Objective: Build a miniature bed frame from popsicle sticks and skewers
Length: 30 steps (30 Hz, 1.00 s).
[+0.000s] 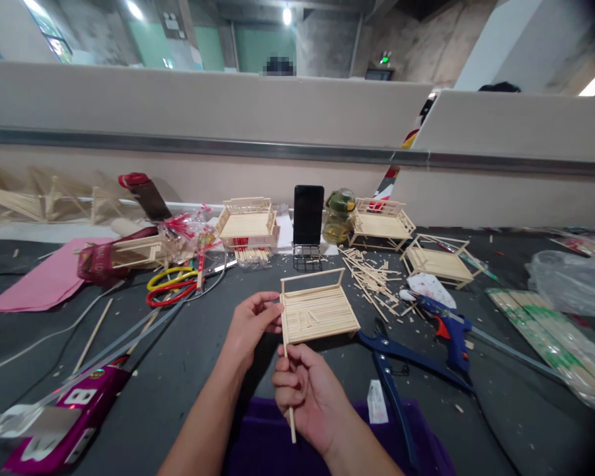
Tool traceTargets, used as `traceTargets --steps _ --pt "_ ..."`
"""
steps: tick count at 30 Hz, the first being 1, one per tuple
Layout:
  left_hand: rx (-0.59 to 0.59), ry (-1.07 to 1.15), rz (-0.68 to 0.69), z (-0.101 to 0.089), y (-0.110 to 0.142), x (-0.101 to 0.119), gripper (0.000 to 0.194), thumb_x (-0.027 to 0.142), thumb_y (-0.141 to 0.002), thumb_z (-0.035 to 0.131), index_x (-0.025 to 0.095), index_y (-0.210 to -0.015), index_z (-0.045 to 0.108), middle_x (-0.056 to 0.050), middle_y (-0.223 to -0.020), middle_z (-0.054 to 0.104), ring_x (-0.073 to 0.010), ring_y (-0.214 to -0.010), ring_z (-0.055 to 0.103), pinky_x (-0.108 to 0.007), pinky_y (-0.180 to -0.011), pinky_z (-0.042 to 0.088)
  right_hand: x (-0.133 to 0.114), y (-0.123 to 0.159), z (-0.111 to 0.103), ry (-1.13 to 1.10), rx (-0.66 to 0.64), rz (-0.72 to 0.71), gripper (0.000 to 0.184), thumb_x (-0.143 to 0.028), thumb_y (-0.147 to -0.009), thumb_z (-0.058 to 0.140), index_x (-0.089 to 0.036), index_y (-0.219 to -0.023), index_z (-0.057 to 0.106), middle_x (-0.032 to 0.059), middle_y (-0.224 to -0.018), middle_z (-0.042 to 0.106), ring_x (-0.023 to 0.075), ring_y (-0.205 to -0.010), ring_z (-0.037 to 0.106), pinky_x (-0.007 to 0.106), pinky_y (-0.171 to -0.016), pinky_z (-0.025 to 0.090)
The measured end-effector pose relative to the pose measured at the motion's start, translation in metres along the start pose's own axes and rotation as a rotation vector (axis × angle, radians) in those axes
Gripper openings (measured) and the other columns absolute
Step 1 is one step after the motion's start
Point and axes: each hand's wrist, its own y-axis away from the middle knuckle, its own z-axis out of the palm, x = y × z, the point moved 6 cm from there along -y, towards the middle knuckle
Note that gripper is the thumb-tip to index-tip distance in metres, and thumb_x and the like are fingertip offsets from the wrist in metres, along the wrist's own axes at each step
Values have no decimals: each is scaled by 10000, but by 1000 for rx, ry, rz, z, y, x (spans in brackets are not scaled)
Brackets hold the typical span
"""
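A small model bench made of pale wooden sticks stands in front of me, with a raised rail at its back and a few short stick pieces lying on its slatted top. My left hand is closed at its left edge, thumb and fingertips pinching there; part of the fingers is hidden. Between the thumb and fingers of my right hand is a long thin wooden stick. The stick's upper end runs up along the bench's left edge. Dark blue cutters lie just right of the bench.
Finished-looking stick models line the back beside a phone on a stand. Loose stick pieces and a blue glue gun lie to the right. Scissors, cables and a purple power strip occupy the left.
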Motion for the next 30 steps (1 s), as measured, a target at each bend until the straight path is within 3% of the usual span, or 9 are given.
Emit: traceTargets --steps 30 --pt "-6 -35 18 2 1 0 457 331 -602 791 112 -966 623 -21 -688 669 -126 -580 603 -242 -518 527 -1 -3 -5 -9 -5 -29 185 -143 -878 452 -87 -764 586 -12 -521 512 22 -355 371 104 -331 168"
